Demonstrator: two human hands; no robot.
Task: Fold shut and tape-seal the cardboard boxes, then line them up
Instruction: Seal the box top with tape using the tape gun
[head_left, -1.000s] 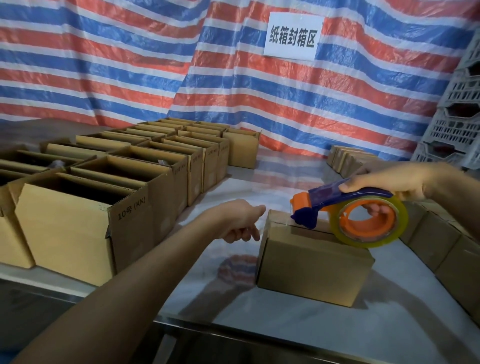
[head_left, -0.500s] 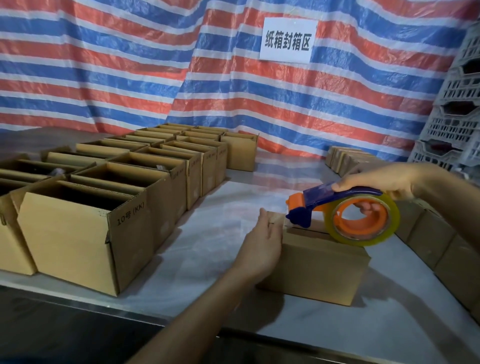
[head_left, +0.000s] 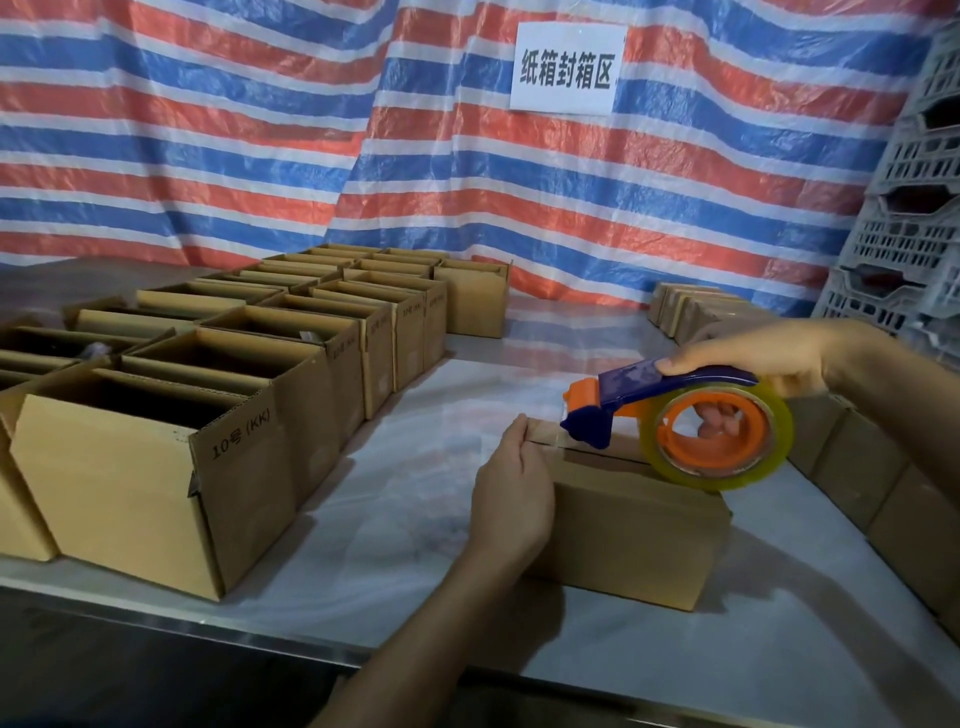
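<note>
The blue handle of the tape dispenser (head_left: 675, 410) is gripped by the right hand (head_left: 753, 358) at centre right of the frame, with the thumb laid along the top and the fingers curled through the orange hub, where they are seen through the clear roll. The nose of the dispenser is set down on the top seam of the closed box (head_left: 639, 540), just right of centre in the lower half. A short run of clear tape (head_left: 545, 440) is stretched from the nose to the box's left edge. There the left hand (head_left: 511, 493) is laid flat against the end wall, fingers extended upward and pressed on the top corner, nothing being pinched. The box is judged light and likely to slide on the smooth table (head_left: 415, 519), so it is best braced at an end wall or corner, where the cardboard is stiff. The flaps are expected to sag if pressed hard along the seam. The tape is thin and sticky and is better kept taut. Rows of open boxes (head_left: 156, 467) are ranged across the left of the frame, and closed boxes (head_left: 691, 312) are lined along the right edge.
</note>
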